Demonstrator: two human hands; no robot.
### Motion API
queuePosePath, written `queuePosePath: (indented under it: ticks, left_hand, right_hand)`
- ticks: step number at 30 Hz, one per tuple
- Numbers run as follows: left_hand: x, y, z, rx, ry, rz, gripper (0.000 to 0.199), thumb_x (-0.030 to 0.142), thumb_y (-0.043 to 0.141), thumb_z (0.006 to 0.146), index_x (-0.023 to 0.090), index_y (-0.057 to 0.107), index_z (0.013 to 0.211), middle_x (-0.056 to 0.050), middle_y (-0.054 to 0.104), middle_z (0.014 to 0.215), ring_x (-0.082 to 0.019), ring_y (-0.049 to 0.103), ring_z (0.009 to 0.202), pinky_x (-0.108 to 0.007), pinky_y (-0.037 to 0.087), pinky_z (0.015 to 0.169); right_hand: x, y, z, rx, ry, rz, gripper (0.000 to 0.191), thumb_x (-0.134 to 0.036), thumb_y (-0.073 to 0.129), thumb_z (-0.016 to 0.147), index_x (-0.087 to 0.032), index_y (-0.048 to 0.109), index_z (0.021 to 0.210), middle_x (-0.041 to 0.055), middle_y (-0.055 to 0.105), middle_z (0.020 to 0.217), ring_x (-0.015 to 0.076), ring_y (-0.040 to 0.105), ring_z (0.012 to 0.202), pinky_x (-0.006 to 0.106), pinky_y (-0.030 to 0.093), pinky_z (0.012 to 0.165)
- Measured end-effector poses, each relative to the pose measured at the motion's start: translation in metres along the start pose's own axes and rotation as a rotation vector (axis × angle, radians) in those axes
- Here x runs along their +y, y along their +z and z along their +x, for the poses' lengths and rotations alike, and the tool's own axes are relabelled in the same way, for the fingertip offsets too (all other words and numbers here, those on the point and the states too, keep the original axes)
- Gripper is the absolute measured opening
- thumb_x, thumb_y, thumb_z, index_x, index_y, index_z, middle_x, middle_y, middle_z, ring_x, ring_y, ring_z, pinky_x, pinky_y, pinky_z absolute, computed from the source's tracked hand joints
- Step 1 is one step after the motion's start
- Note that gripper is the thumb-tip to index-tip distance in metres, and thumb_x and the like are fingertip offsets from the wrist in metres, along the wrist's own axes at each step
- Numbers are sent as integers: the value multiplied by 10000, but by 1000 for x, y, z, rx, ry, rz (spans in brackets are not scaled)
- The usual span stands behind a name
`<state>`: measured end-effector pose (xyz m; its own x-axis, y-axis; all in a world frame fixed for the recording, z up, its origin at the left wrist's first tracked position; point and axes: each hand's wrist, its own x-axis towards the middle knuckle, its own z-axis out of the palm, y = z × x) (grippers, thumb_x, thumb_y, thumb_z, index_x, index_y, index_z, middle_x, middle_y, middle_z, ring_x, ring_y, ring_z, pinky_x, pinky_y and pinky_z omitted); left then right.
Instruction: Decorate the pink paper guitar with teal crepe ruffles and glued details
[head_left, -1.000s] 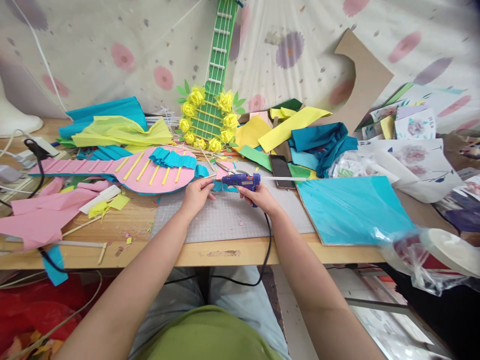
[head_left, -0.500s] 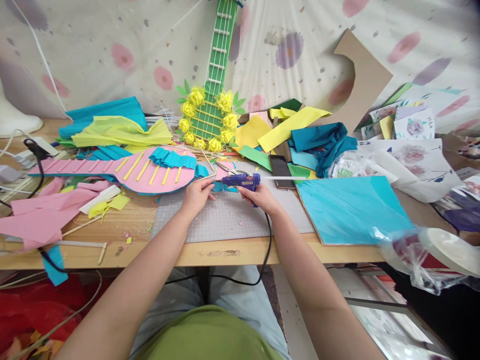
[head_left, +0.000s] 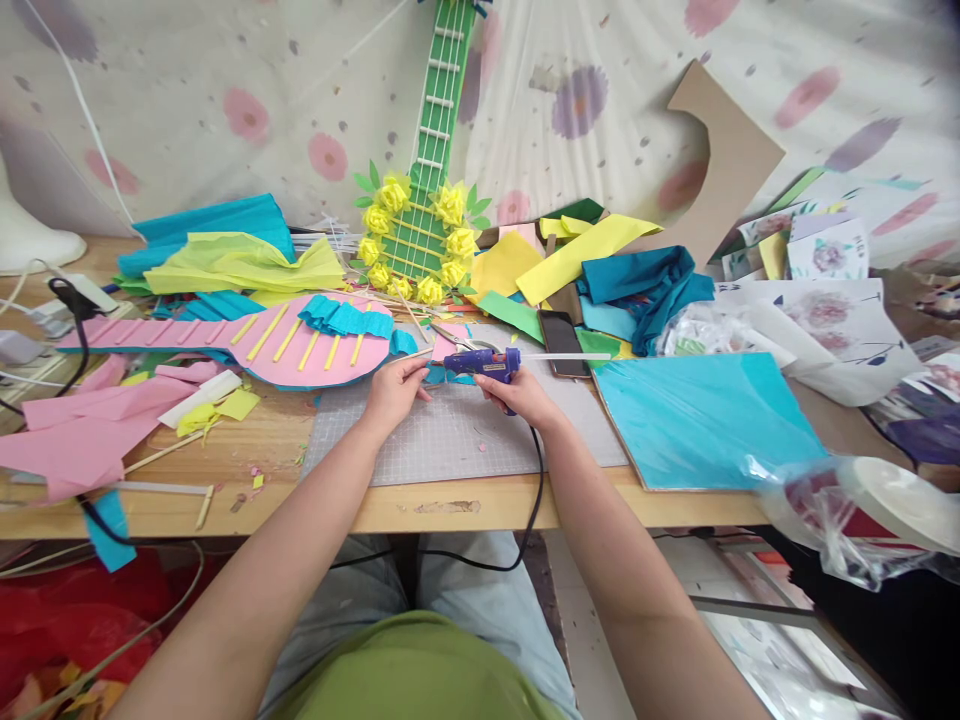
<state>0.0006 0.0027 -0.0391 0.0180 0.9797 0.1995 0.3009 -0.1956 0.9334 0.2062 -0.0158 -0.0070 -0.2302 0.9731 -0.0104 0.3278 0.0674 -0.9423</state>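
My right hand [head_left: 517, 393] is wrapped round a purple glue gun [head_left: 480, 362], with a white glue stick [head_left: 566, 356] jutting from its back end. The gun's nozzle points left, close to the fingertips of my left hand [head_left: 395, 392]. Those fingers are pinched together on a thin pale stick [head_left: 415, 354], partly hidden by the hand. Just left of it lies a pink guitar-shaped cutout [head_left: 289, 350] with yellow strips and a ruffled blue paper band [head_left: 345, 318]. Both hands hover over a grey cutting mat [head_left: 427, 440].
A green guitar model [head_left: 412, 235] with yellow paper flowers leans at the back. Scissors [head_left: 450, 335] and a phone [head_left: 561, 340] lie beyond my hands. A blue board [head_left: 712, 420] is at right, pink paper [head_left: 82, 430] at left. The gun's black cord [head_left: 538, 500] hangs over the table edge.
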Motion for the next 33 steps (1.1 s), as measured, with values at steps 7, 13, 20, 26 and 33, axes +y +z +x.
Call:
queuePosePath:
  ticks: [7, 13, 20, 26, 33]
  left_hand:
    - [1, 1, 1, -7, -62, -129, 284, 219, 533, 761, 155, 644, 1014, -54, 686, 948, -91, 590, 443, -221, 487, 470]
    - [5, 2, -1, -4, -74, -115, 258, 221, 538, 757, 149, 657, 975, -51, 693, 915, -91, 588, 433, -214, 481, 454]
    - [4, 2, -1, -5, -73, -123, 254, 231, 542, 753, 152, 660, 963, -53, 690, 938, -92, 589, 434, -214, 482, 452]
    - [4, 2, -1, -17, -59, -105, 251, 255, 537, 753, 160, 667, 946, -43, 696, 894, -93, 589, 433, -208, 478, 453]
    - [6, 2, -1, -15, -84, -111, 234, 255, 546, 742, 149, 664, 914, -50, 688, 931, -94, 587, 431, -219, 488, 453]
  right_hand:
    - [-1, -1, -1, 12, 13, 11, 395, -537, 609, 661, -174, 484, 568, -30, 462, 480, 57, 374, 394, 223, 286, 383]
    - [-1, 1, 0, 25, 12, 15, 401, -545, 610, 655, -174, 487, 571, -31, 464, 484, 53, 373, 394, 218, 291, 381]
    - [-3, 1, -1, 27, 7, 31, 409, -561, 616, 638, -176, 488, 586, -32, 471, 491, 53, 381, 397, 212, 289, 371]
    - [-4, 1, -1, 32, 5, 28, 405, -554, 616, 643, -179, 478, 573, -35, 460, 486, 53, 382, 403, 211, 295, 379]
    - [-5, 2, -1, 33, 5, 14, 404, -543, 615, 648, -175, 474, 562, -33, 461, 488, 53, 378, 399, 218, 294, 383]
